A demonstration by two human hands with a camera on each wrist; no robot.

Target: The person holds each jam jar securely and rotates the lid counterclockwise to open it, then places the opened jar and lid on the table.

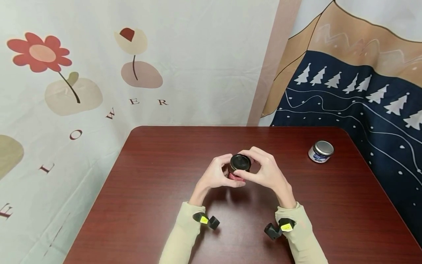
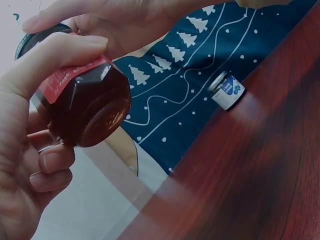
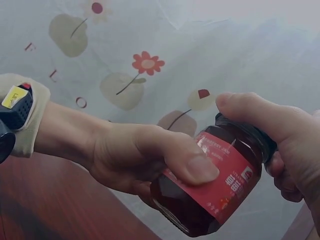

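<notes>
A glass jam jar (image 3: 235,185) with a red label is held up over the table between both hands. My left hand (image 1: 215,173) grips the jar's body, its thumb lying across the label in the right wrist view. Around the black lid (image 1: 240,162) curl the thumb and fingers of my right hand (image 1: 265,168). In the left wrist view the jar's faceted base (image 2: 102,112) faces the camera, and its contents look dark reddish brown. The lid sits on the jar's mouth.
A second small jar (image 1: 319,152), with a silver lid and a blue and white label, stands at the table's far right. The dark red wooden table (image 1: 158,157) ends at a patterned cloth backdrop (image 1: 204,55). Each sleeve carries a black wrist camera (image 1: 275,231).
</notes>
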